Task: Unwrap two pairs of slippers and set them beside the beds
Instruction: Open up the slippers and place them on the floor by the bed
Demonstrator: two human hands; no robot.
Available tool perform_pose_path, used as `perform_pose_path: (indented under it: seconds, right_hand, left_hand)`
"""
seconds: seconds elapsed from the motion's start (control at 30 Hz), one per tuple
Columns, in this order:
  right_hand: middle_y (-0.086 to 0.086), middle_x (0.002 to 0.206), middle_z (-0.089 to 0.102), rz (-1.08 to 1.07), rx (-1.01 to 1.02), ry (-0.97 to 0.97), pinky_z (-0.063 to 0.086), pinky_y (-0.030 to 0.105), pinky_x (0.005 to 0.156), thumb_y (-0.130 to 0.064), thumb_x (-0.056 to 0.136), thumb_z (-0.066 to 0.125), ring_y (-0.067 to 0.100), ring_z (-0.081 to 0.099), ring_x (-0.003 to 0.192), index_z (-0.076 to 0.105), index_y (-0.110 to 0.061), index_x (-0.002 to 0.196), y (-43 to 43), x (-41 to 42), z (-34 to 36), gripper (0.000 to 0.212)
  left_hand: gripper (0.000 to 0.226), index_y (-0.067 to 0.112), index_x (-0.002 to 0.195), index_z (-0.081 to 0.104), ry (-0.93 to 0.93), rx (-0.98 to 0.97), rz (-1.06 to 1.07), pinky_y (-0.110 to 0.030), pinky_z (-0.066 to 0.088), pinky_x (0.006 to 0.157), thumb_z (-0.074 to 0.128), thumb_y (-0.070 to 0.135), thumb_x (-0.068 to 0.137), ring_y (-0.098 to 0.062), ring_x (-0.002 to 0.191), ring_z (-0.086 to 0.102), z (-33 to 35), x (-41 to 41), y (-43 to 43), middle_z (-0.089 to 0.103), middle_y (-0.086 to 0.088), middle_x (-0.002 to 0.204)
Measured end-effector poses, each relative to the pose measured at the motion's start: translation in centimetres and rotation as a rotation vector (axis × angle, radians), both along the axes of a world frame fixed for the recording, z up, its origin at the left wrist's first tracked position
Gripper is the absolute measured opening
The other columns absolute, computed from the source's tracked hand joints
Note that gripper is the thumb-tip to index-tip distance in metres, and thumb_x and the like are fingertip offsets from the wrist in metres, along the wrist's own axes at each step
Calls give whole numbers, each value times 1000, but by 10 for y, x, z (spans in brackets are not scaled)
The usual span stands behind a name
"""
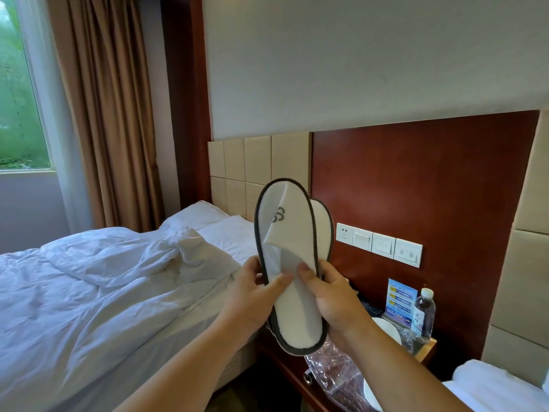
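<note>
I hold a pair of white slippers with dark grey trim upright in front of me. The front slipper (289, 263) faces me, its flattened strap showing a grey logo. The second slipper (323, 227) is stacked behind it and peeks out on the right. My left hand (255, 292) grips the front slipper's left edge, thumb on its insole. My right hand (332, 298) grips the right edge, thumb pressed beside the left thumb. Clear plastic wrapping (335, 373) lies on the nightstand (427, 349) below, with another white slipper (371, 394) partly visible under it.
A bed with a rumpled white duvet (104, 286) fills the left. A second bed's corner (499, 388) shows at the lower right. The nightstand carries a water bottle (424, 313), a blue card (399, 301) and a white dish (386, 328). Wall switches (380, 243) sit on the wooden panel.
</note>
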State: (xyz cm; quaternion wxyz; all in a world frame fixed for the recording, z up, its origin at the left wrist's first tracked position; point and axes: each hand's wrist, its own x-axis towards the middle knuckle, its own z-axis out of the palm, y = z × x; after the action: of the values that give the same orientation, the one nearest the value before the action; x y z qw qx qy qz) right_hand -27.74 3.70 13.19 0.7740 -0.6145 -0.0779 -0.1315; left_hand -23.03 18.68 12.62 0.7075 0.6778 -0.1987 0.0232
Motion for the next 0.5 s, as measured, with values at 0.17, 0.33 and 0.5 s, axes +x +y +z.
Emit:
perform_pose_path:
  seconds: [0.17,0.33,0.5]
  right_hand:
    - [3,106,74,-127,52,3,59,33,71,2,74,77,24,71,93,74,-23,102,-14,2,2,38]
    - [2,104,75,-177,50,24,56,50,86,20,72,67,29,66,98,79,-21,82,-28,0,3,44]
    - [-6,88,77,-184,67,28,52,53,92,19,69,70,36,64,104,78,-22,68,-28,2,2,42]
  left_hand:
    - [38,21,122,57,15,-175,-15,-37,61,73,70,30,87,-21,93,73,6,10,14,74,-4,107]
    - [36,25,124,60,-1,-194,8,-44,58,82,68,31,90,-23,100,72,2,22,35,74,-3,111]
    - [32,26,120,61,21,-215,15,-45,58,81,69,31,90,-25,100,72,-5,28,42,74,-4,111]
